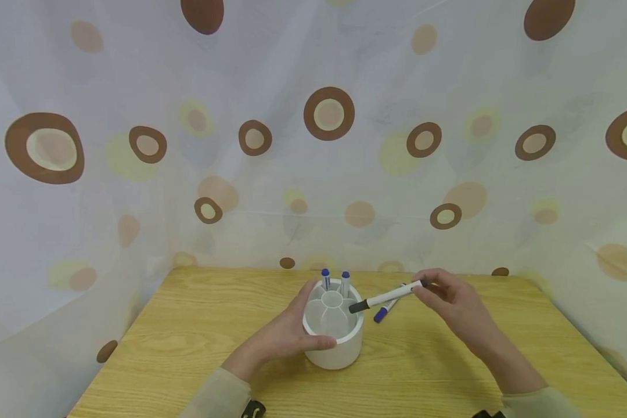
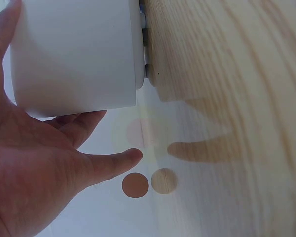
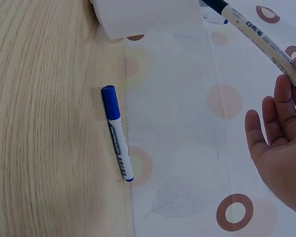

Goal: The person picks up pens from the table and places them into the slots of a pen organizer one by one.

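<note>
The right hand (image 1: 451, 305) pinches the tail end of a slim white black-capped marker (image 1: 385, 298), its cap over the round white plastic divided holder (image 1: 334, 339); the left hand (image 1: 284, 337) cups the holder's side on the wooden table (image 1: 188, 337). The marker looks light, rigid and smooth, best gripped mid-barrel. I count four markers: one held, two blue-capped markers (image 1: 335, 280) standing in the holder, one blue-capped marker (image 3: 117, 132) lying beside it.
</note>
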Demonstrator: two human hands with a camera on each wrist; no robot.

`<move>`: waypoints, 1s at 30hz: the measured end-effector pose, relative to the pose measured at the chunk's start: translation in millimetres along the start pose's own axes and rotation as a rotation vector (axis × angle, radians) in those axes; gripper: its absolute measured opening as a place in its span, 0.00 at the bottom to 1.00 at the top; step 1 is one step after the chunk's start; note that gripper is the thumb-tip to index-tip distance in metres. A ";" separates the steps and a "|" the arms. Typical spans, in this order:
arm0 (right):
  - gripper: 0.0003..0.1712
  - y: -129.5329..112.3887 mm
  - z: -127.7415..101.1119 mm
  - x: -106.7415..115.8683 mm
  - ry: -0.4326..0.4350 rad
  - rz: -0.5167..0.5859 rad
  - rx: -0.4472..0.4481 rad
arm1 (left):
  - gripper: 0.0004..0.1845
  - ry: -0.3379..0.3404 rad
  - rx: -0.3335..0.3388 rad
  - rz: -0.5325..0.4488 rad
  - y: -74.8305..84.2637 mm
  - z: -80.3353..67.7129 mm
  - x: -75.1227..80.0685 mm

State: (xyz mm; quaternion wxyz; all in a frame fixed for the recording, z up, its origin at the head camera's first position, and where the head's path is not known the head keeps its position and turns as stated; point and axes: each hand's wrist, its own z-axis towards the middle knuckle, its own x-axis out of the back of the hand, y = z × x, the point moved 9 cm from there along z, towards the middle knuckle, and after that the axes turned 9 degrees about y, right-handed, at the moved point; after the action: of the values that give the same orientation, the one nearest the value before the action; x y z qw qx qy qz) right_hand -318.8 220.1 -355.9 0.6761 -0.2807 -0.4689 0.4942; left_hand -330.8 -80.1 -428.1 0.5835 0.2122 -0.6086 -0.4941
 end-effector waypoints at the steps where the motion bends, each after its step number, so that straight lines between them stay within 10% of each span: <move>1: 0.15 -0.2 0.3 -1.5 -0.003 0.000 0.000 | 0.68 0.000 0.000 0.000 -0.2 0.1 0.0; 16: 0.11 -10.0 8.6 -32.1 -0.022 0.068 0.045 | 0.67 -0.009 -0.082 -0.008 -7.7 2.5 -1.5; 30: 0.16 -8.4 15.4 -62.5 -0.034 0.067 0.015 | 0.68 -0.003 0.005 -0.011 -1.4 0.6 -1.4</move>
State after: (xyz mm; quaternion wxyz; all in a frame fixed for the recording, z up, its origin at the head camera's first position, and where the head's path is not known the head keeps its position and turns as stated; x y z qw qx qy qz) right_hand -333.9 157.6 -365.0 0.6531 -0.2828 -0.4669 0.5249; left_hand -331.5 -79.3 -429.8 0.5795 0.2162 -0.6093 -0.4962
